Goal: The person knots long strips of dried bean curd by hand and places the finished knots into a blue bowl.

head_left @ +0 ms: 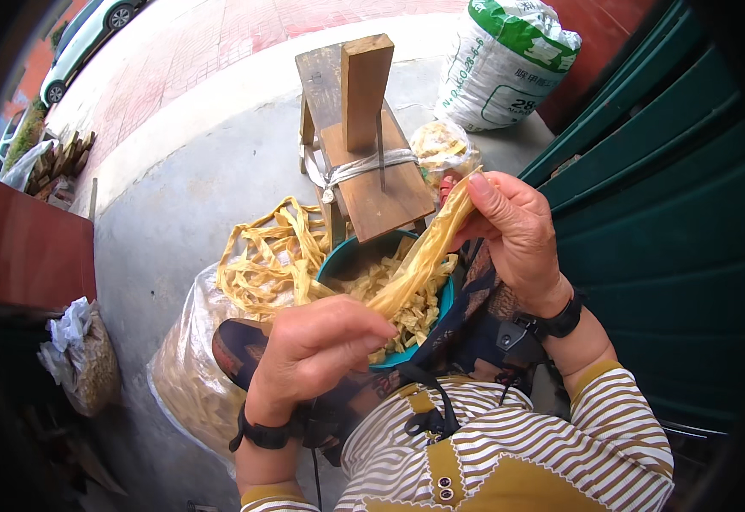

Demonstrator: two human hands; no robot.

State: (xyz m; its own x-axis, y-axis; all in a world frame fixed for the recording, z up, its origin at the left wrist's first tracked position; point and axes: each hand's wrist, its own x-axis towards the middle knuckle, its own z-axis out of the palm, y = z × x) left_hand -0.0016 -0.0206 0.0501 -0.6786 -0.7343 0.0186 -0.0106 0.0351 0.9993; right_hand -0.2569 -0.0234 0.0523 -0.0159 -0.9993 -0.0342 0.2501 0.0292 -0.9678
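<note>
A long, wrinkled yellow strip [428, 252] stretches between my two hands above a teal tub [328, 273]. My right hand [513, 230] pinches its upper end between thumb and fingers. At the lower end, my left hand [317, 341] is closed around the strip, with most of its fingertips hidden. Short yellow pieces [411, 324] fill the tub. Longer yellow strips [261, 260] lie in a loose tangle to its left. Beside my right fingers is a small red object [447, 185], too covered to make out.
A wooden stand [381, 192] with an upright block and a tied white cloth rises beyond the tub. Clear plastic bags [197, 367] lie at left. A white-green sack [509, 72] stands far right beside dark green panels [654, 188]. A filled bag [87, 367] sits far left.
</note>
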